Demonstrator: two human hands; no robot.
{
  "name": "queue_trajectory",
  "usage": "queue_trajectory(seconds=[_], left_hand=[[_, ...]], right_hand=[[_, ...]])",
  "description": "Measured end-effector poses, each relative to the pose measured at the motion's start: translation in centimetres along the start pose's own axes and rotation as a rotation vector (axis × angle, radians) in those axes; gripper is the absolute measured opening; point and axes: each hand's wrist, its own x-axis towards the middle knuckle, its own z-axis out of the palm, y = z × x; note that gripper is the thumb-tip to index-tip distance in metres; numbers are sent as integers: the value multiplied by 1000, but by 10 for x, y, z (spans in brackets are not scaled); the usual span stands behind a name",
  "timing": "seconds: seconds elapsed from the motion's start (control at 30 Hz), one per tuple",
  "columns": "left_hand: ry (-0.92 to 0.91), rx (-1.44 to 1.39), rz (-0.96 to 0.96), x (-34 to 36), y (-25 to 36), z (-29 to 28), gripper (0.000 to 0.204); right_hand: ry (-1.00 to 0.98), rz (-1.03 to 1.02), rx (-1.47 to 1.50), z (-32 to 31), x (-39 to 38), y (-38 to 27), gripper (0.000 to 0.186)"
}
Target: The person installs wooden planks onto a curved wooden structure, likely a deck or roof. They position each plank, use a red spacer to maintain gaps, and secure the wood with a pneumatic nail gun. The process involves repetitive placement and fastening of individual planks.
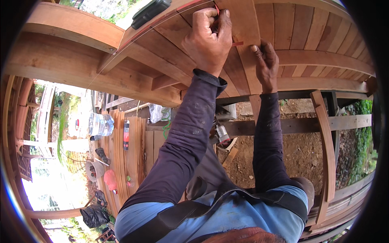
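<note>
Above me, my left hand [208, 38] is closed, thumb and fingers pinching a slim red stick [217, 9] that looks like a pencil. Beside that hand a short flat red strip [238, 43] pokes out; whether it joins the stick is hidden. A wide wooden board [243, 30] runs between my two hands. On its right edge rests the thumb of my right hand [267, 65], with the other fingers curled and partly hidden around the edge. Narrower planks [170, 30] lie side by side to the left, and a thin line [137, 42] stretches along their curved outer edge.
Thick wooden beams [73, 65] cross at upper left, near a black elongated object [150, 14]. Lower left, stacked planks [117, 162] hold a clear plastic bottle [100, 124] and a bucket [94, 171]. A power tool [222, 133] sits below my arms. An upright timber [326, 154] stands right.
</note>
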Motion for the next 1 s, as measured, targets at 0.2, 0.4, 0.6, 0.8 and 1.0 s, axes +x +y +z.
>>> queue_trajectory(seconds=[0.2, 0.4, 0.6, 0.8, 1.0], left_hand=[[-5, -5, 0, 0, -1, 0, 21], [8, 3, -16, 0, 2, 1, 21], [9, -22, -31, 0, 3, 2, 21], [-56, -23, -71, 1, 5, -4, 23], [-227, 142, -121, -1, 10, -17, 33]], right_hand=[[15, 6, 5, 1, -1, 2, 29], [2, -54, -124, 1, 2, 1, 27], [10, -77, -146, 2, 1, 1, 27], [27, -116, -209, 5, 0, -5, 27], [44, -107, -202, 5, -1, 5, 30]])
